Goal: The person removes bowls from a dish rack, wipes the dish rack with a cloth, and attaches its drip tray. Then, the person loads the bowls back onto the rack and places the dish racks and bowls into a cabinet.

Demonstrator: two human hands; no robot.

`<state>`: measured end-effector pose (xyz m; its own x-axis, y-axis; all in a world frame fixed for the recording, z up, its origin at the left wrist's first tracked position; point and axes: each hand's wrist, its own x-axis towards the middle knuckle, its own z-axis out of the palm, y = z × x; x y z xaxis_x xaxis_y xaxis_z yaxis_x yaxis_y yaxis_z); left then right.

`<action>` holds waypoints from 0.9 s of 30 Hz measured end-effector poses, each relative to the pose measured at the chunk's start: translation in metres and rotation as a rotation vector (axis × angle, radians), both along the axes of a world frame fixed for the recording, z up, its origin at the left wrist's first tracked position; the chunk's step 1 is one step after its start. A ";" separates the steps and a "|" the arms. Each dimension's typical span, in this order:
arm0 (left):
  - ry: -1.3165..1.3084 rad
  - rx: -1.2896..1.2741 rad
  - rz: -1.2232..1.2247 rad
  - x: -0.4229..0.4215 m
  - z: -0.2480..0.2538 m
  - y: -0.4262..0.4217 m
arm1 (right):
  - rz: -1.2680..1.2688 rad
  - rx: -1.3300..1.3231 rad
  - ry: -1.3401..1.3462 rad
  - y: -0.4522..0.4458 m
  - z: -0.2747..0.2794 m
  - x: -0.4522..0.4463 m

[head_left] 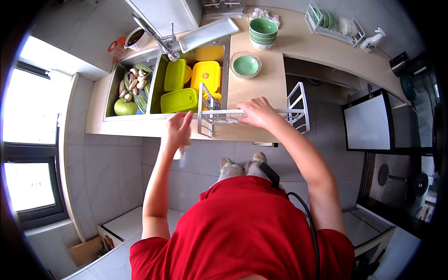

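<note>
My right hand (257,112) grips the long rail of a white wire dish rack (294,111), which is held at the counter's front edge, partly over it. My left hand (177,130) is just left of the rack, fingers curled together. Something small and whitish, blurred, shows below that hand; I cannot make out what it is. Behind the rack, the sink's right basin holds green lidded containers (179,101) and a yellow lidded container (206,76). A green bowl (245,65) inside a clear glass bowl stands on the counter beyond my right hand.
The left basin holds vegetables and a round green fruit (125,107). A faucet (161,39) reaches over the sink. A white tray (208,35), stacked green bowls (262,32), a second dish rack (333,24) and a spray bottle (373,40) stand farther back.
</note>
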<state>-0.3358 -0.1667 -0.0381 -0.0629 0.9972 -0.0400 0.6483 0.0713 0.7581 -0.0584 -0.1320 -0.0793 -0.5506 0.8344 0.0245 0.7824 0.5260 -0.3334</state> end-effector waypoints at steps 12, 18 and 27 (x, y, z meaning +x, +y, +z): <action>-0.049 -0.371 -0.108 0.017 -0.012 0.009 | 0.085 0.468 0.379 -0.019 0.044 -0.035; -0.184 -0.561 -0.150 0.013 -0.017 0.020 | -0.004 0.153 0.433 -0.080 0.000 -0.099; 0.370 -0.266 -0.420 0.007 -0.046 0.010 | -0.100 0.121 0.741 -0.084 -0.041 -0.098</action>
<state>-0.3288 -0.1569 -0.0844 0.2757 0.8985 -0.3416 0.8786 -0.0914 0.4688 -0.1561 -0.2155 -0.1208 -0.2764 0.8475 0.4531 0.4217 0.5306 -0.7353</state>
